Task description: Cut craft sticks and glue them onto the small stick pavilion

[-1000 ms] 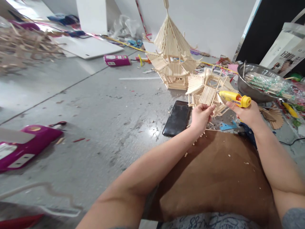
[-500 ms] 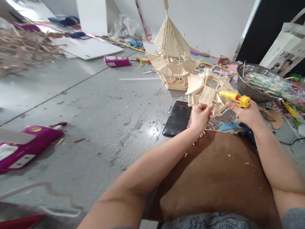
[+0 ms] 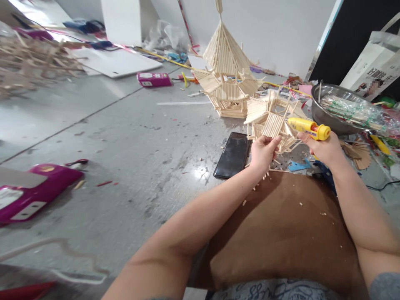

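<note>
My right hand (image 3: pixel 326 146) grips a yellow hot glue gun (image 3: pixel 308 128), its front end pointing left over a low model made of thin wooden sticks (image 3: pixel 271 123). At the near edge of this model's slatted roof panel, my left hand (image 3: pixel 265 152) is closed in a pinch on the sticks; the exact spot is partly hidden by the fingers. The low model has slanted panels around an open middle with upright sticks. Behind it stands a taller stick pavilion (image 3: pixel 226 71) with a pointed roof. A black phone (image 3: pixel 232 155) lies left of my left hand.
A metal bowl (image 3: pixel 315 109) with plastic-wrapped sticks sits at right. Purple power strips (image 3: pixel 154 79) rest on the grey floor (image 3: pixel 140 141). A blue scrap (image 3: pixel 299 166) lies near my right hand. A brown board (image 3: pixel 275 225) is closest to me.
The glue gun and my right hand have shifted very slightly to the right. My left hand keeps its pinch at the same panel edge.
</note>
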`<state>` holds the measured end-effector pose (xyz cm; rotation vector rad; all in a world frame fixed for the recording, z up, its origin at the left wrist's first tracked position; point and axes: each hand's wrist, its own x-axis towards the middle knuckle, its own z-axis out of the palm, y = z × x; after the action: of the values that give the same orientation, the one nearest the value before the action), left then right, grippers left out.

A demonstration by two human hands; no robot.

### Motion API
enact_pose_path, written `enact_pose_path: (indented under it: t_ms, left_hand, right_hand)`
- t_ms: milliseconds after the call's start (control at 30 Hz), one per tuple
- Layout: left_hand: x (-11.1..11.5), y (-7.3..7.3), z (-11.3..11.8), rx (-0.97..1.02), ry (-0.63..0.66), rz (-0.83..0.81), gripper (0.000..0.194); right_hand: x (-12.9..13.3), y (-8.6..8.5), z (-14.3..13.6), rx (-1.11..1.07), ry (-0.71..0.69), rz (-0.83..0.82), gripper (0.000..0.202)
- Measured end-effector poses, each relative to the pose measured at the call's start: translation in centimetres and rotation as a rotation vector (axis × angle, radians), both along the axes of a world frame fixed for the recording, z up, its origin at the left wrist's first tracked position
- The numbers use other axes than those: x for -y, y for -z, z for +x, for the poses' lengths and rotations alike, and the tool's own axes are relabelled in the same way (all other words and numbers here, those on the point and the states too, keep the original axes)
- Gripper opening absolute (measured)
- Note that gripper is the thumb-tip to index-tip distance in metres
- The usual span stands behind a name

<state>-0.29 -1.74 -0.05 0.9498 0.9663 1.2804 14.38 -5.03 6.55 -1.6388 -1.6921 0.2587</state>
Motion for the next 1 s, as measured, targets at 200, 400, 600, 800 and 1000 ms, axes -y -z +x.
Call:
enact_pose_path:
  t_ms: [200, 400, 600, 800, 1000]
  left_hand:
    - [-0.1, 0.0, 0.0, -0.007, 0.008, -0.009, 0.026]
    - [0.0, 0.0, -0.1, -0.006, 0.010, -0.009, 0.028]
    - [0.0, 0.0, 0.0, -0.005, 0.009, -0.001, 0.027]
    - [0.0, -0.2, -0.3, 0.007, 0.044, -0.004, 0.025]
    - [0.0, -0.2, -0.7, 0.006, 0.076, -0.017, 0.023]
  right_hand:
    - [0.0, 0.0, -0.1, 0.004, -0.001, 0.001, 0.028]
    - [0.0, 0.0, -0.1, 0.007, 0.032, -0.028, 0.031]
    - [-0.1, 0.1, -0.1, -0.017, 0.002, 0.001, 0.024]
    - [0.4, 0.0, 0.6, -0.071, 0.025, -0.064, 0.030]
    - [1.6, 0.8, 2.2, -0.215, 0.054, -0.069, 0.031]
